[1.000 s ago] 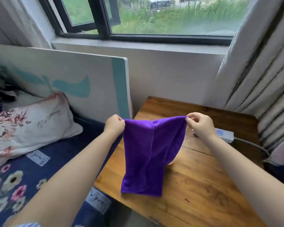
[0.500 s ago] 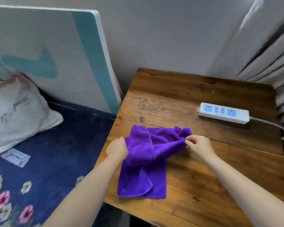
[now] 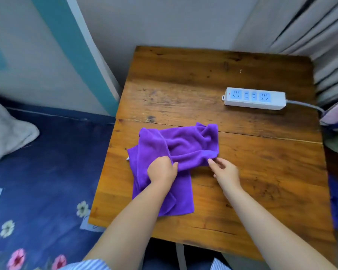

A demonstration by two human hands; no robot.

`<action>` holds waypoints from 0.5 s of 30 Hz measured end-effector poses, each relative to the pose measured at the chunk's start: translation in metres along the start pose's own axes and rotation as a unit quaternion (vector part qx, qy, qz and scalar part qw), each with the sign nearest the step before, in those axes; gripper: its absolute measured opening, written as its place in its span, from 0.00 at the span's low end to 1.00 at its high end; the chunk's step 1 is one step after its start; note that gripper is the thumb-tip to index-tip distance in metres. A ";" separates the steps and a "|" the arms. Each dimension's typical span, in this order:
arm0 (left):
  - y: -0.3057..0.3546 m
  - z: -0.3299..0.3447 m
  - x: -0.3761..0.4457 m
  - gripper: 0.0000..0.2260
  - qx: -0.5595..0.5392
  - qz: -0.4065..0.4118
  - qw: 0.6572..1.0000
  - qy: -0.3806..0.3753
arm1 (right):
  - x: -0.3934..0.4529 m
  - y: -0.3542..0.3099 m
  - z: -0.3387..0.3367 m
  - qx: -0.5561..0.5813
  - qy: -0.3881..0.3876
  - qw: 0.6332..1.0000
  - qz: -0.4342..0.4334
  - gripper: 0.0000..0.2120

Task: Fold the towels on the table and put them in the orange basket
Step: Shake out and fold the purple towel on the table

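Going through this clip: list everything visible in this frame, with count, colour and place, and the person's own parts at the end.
towel: 1, purple, crumpled and partly folded on the table's near-left part
table: 1, brown wood, centre of view
power strip: 1, white with blue sockets, far right of the table, grey cord running off right
panel: 1, white with teal shapes, leaning against the wall on the left
bedding: 1, dark blue with flowers, left of the table
pillow: 1, pale, far left on the bedding
curtain: 1, grey, upper right
orange basket: none in view
left hand: 1, gripping the towel's fold
right hand: 1, fingertips on the towel's near edge
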State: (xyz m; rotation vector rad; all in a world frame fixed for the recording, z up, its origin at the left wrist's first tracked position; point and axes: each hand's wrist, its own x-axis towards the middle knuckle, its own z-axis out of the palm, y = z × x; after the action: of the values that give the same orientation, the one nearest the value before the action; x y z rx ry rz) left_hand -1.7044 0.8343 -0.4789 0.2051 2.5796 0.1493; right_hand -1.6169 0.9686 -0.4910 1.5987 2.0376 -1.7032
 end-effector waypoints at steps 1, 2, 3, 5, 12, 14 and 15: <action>0.000 -0.001 0.002 0.14 -0.002 -0.002 1.000 0.004 | 0.001 -0.001 0.001 0.002 0.011 1.000 -0.008 0.15; -0.001 -0.001 0.004 0.12 -0.004 -0.001 1.000 0.006 | 0.001 -0.003 0.002 0.003 0.025 1.000 -0.011 0.12; -0.001 -0.002 0.005 0.11 -0.003 0.001 1.000 0.007 | 0.001 -0.003 0.003 -0.001 0.036 0.999 -0.015 0.09; -0.006 -0.003 0.008 0.11 -0.002 0.009 1.000 0.007 | 0.000 -0.004 0.005 -0.016 0.051 0.998 -0.030 0.03; -0.033 -0.030 0.011 0.07 -0.162 -0.020 0.986 0.041 | -0.008 -0.012 0.003 0.021 0.097 0.995 -0.016 0.05; -0.047 -0.052 0.010 0.09 -0.228 0.012 0.971 0.071 | -0.014 -0.024 -0.006 0.049 0.101 0.994 -0.019 0.06; -0.052 -0.063 0.011 0.08 -0.271 0.023 0.958 0.085 | -0.016 -0.031 -0.011 0.057 0.102 0.993 -0.022 0.08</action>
State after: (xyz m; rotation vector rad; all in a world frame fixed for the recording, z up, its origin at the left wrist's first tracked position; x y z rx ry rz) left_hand -1.7525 0.7811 -0.4389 0.0461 2.5874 0.9122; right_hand -1.6252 0.9706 -0.4558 1.8480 2.1143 -1.7665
